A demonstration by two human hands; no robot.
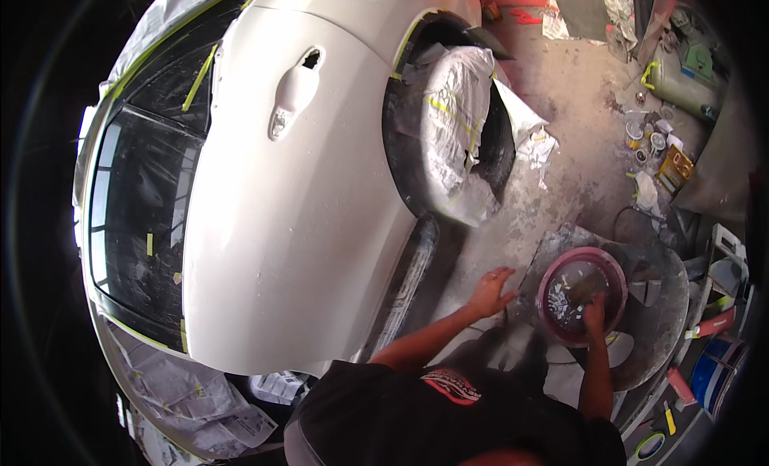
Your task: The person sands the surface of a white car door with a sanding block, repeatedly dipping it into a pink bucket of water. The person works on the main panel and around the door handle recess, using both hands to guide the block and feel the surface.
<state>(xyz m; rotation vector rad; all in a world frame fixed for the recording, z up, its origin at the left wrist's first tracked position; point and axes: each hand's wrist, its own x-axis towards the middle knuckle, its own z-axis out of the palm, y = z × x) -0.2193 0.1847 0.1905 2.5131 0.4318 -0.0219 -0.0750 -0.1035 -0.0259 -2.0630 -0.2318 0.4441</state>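
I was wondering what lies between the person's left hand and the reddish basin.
In the head view, a narrow strip of the dusty grey worktop shows between the left hand and the reddish basin; no separate object is visible there.

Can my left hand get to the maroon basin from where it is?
Probably yes: your left hand looks empty, just left of the basin, and nothing visible blocks its near rim. Your right hand is over on the basin's right side.
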